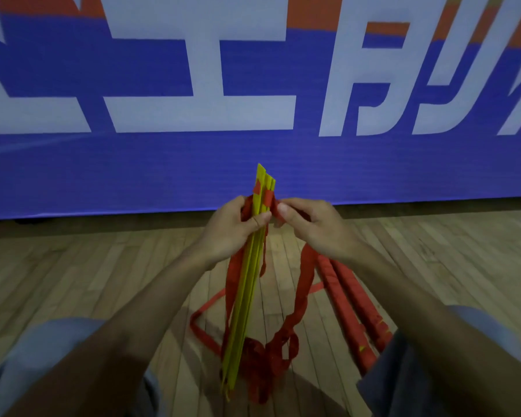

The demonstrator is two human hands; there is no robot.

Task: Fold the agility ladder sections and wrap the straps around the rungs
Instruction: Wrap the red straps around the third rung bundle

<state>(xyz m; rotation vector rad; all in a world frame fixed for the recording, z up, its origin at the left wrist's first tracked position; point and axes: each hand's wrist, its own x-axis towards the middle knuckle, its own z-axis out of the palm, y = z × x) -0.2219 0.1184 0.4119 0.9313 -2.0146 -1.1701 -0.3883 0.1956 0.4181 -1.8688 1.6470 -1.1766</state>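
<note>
Folding looks done. Stack of flat yellow plastic rungs (247,296) tilted upright over wooden plank floor (103,266).

- Left hand (232,230): fingers curled round the stack near its top.
- Right hand (310,227): pinches red webbing strap (306,284) beside the top.
- Strap mostly slack, heaped below.

Wrapping barely begun, I judge. Next: pull taut, wind downward.

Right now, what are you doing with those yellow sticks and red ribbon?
A person is packing up an agility ladder. The left hand grips a bundle of yellow rungs, and the right hand pinches the red strap near the bundle's top. Most of the strap hangs loose toward the wooden floor. Red-wrapped bundles lie at the right.
</note>
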